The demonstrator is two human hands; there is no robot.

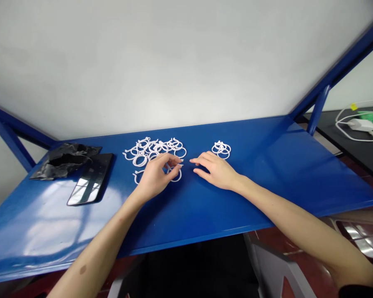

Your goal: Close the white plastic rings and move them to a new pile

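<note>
A loose heap of white plastic rings [139, 160] with small tabs lies on the blue table, left of centre. Over the near edge of this heap is my left hand [157, 174], its thumb and fingers closed on one white ring [176, 179] that hangs below the fingertips. My right hand [216, 169] hovers a short way to the right, its thumb and fingers apart and nothing between them. Just beyond that hand, several more white rings [221, 150] sit in a small separate pile. The left hand partly hides the rings under it.
A black phone [91, 180] lies on the left of the blue table [186, 215], against a crumpled black plastic bag [64, 159]. Blue frame bars slope at both sides before a pale wall. A white charger with cable [362, 125] rests on a dark surface at far right.
</note>
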